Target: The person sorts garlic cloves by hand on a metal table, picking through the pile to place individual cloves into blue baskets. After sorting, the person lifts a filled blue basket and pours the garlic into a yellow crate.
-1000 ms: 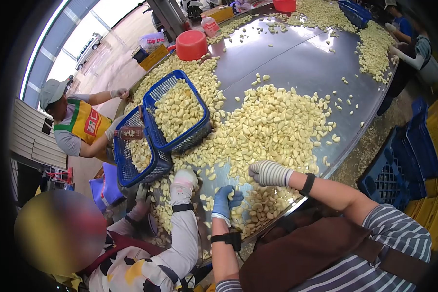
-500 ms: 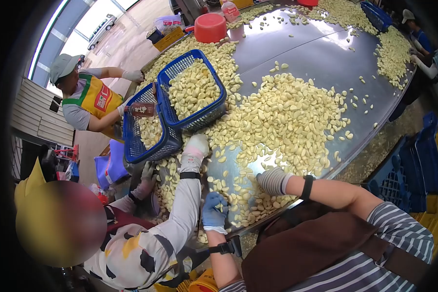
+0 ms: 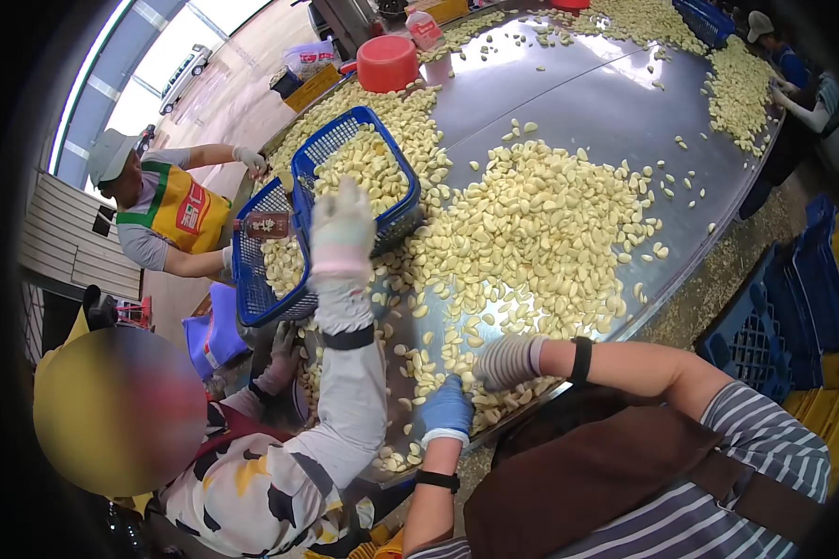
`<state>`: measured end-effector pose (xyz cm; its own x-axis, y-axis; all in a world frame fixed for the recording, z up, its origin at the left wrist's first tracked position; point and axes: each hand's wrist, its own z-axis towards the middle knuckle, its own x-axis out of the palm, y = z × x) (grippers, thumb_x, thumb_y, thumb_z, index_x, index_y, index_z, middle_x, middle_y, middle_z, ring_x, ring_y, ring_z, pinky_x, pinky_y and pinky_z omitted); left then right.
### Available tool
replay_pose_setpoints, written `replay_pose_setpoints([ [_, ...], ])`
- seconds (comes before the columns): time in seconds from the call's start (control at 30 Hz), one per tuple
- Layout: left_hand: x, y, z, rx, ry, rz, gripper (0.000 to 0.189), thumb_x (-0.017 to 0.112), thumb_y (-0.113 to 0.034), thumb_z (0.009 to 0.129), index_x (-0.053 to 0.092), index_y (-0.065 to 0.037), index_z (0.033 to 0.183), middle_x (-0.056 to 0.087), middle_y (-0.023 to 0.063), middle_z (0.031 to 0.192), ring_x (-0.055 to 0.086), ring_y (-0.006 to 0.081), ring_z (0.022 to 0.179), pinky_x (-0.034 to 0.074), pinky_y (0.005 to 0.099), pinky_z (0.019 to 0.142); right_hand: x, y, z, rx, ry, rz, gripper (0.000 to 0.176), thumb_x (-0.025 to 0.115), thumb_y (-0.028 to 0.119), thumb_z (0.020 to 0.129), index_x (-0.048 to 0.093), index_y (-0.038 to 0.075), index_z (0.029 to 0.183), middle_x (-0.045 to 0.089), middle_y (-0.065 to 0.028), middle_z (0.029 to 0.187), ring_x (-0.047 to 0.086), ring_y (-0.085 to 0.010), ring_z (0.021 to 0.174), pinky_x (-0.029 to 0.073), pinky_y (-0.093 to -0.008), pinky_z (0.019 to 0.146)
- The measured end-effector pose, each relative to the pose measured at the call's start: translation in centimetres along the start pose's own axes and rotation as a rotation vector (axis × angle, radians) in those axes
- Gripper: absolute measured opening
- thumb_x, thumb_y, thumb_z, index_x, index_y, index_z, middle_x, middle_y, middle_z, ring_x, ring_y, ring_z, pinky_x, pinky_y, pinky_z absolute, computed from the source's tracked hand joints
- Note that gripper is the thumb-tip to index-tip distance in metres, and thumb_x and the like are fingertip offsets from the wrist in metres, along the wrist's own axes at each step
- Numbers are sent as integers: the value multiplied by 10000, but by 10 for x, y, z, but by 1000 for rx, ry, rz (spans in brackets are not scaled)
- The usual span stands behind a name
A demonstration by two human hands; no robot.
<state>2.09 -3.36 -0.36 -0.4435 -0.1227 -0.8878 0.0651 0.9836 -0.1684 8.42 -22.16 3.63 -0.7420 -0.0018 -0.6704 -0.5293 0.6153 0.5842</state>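
Note:
Pale yellow pieces that look like peeled garlic cloves lie in a broad heap on the metal table. At the near edge, my left hand, in a blue glove, reaches down among scattered cloves. Its fingers are drawn together, and whatever they hold is hidden. My right hand, in a grey striped glove, lies just right of it, touching the lower edge of the heap. Its fingers are loosely stretched over the cloves, with the tips partly hidden.
A co-worker's gloved hand reaches over a blue basket of cloves at my left. A second blue basket stands beside it. Another person stands across the table. Behind is a red basin; blue crates stand at right.
My left hand has moved right and forward, close to my right hand, which has shifted slightly left and down. The co-worker's gloved hand has risen from the table to over the basket.

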Motion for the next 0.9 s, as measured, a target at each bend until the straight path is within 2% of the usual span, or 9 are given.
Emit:
replay_pose_setpoints([
  [0.07,2,-1,2,-19,12,38,307,625,-303,849,594,-114,1088,684,199,925,659,387,869,508,470,764,-5,-37,2,236,-320,-132,244,583,218,823,684,11,742,655,-163,683,668,-337,689,517,-471,618],
  [0.23,-7,-12,8,-138,15,-98,389,611,-356,859,589,-58,1108,673,208,1025,651,367,938,502,457,817,-37,-84,19,574,-504,-27,392,591,192,817,564,-29,1140,688,-180,817,679,-337,766,529,-465,664],
  [0.4,-3,-10,6,-118,-1,-66,386,620,-349,851,590,-59,1103,676,195,980,657,359,911,504,452,813,-33,-60,33,184,-214,475,560,539,192,831,425,29,1354,632,-246,1094,617,-368,1026,490,-415,885],
  [0.47,3,2,3,-102,-24,-65,371,630,-330,845,590,-53,1089,680,185,936,665,346,881,508,443,807,-20,-63,32,154,-535,402,526,534,201,857,461,43,1353,659,-208,824,658,-307,741,519,-402,667],
  [0.57,34,32,9,-127,-46,-924,243,648,-250,857,615,-32,960,575,32,676,556,151,577,461,272,527,-26,-76,-16,180,-537,93,330,543,225,876,620,25,1128,671,-176,748,665,-315,677,534,-431,645],
  [0.67,-3,27,-22,-187,196,-1567,341,660,-277,843,642,-8,1051,568,23,702,532,114,554,407,232,453,-37,-86,-73,516,-317,22,255,549,177,853,654,9,1013,692,-174,773,689,-322,729,539,-459,668],
  [0.7,-16,17,-29,-193,201,-1670,315,658,-254,839,641,-32,1062,538,14,669,489,88,499,308,201,387,-32,-93,-85,558,-354,-130,250,556,161,839,659,2,1003,699,-174,794,696,-324,751,540,-460,674],
  [0.83,-22,10,-33,-234,278,-1940,332,651,-248,838,630,-25,1084,573,36,713,509,109,525,326,206,403,-13,-72,-83,655,-269,-127,267,599,146,783,671,-25,976,710,-179,864,696,-349,839,540,-466,698],
  [0.9,-22,6,-32,-234,234,-1953,355,659,-231,828,616,-27,1115,634,86,815,552,135,577,372,212,428,-6,-58,-61,418,-57,-61,310,552,184,812,658,7,1042,702,-185,932,688,-344,848,531,-455,743],
])
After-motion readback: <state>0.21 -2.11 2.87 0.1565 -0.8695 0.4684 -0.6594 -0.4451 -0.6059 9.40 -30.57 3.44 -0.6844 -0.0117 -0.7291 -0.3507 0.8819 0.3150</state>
